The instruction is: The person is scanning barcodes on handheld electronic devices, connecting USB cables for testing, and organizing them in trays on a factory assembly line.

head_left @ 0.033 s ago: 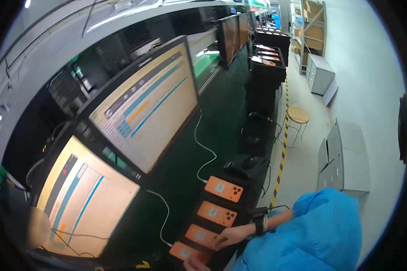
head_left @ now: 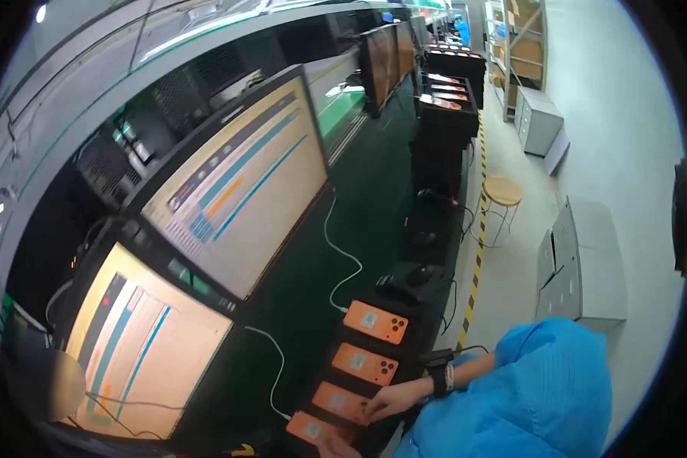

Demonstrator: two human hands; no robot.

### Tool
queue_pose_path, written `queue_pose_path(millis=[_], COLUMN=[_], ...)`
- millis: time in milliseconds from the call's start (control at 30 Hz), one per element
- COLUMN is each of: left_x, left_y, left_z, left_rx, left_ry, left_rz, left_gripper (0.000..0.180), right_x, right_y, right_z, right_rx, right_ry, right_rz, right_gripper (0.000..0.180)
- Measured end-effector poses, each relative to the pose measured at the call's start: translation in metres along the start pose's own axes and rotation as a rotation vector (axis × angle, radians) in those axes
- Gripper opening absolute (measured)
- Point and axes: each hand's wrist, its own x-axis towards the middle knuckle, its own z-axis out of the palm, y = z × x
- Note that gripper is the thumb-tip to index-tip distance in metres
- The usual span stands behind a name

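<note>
My right hand is at one phone, my left at the next

Little differs from the earlier frame: the view has shifted slightly, so the screens sit a touch further left, while both my hands are where they were.

Four orange phones lie backs up in a row on the dark bench. My right hand, fingers bent and close together, touches the right end of the third phone, counting from the far one. My left hand is over the right end of the nearest phone; the lower edge cuts it off. I cannot tell whether either hand grips. White cables run to the far phone and the nearest; the second phone lies just beyond my right hand.

Up the bench, a black tray holds more phones. Brown boxes stand on the rack.
</note>
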Motion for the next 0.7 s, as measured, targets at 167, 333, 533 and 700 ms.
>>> queue_pose_path(millis=[167, 333, 533, 700], left_x=[-0.036, -0.078, -0.116, -0.101], left_y=[0.078, 0.120, 0.252, 0.388], left_z=[0.081, 0.217, 0.386, 0.496], left_rx=[-0.282, -0.308, -0.372, -0.348], left_ry=[-0.466, -0.829, -0.985, -0.884], left_rz=[-0.003, 0.039, 0.324, 1.000], left_gripper=[0.043, 0.048, 0.032, 0.021], right_x=[-0.098, -0.268, -0.473, -0.593], right_y=[0.001, -0.011, -0.031, -0.036], right_z=[-0.051, -0.128, -0.203, -0.264], right_rx=[0.017, -0.043, -0.104, 0.052], right_ry=[-0.015, 0.322, 0.773, 1.003], right_rz=[0.072, 0.120, 0.304, 0.467], right_gripper=[0.037, 0.038, 0.037, 0.034])
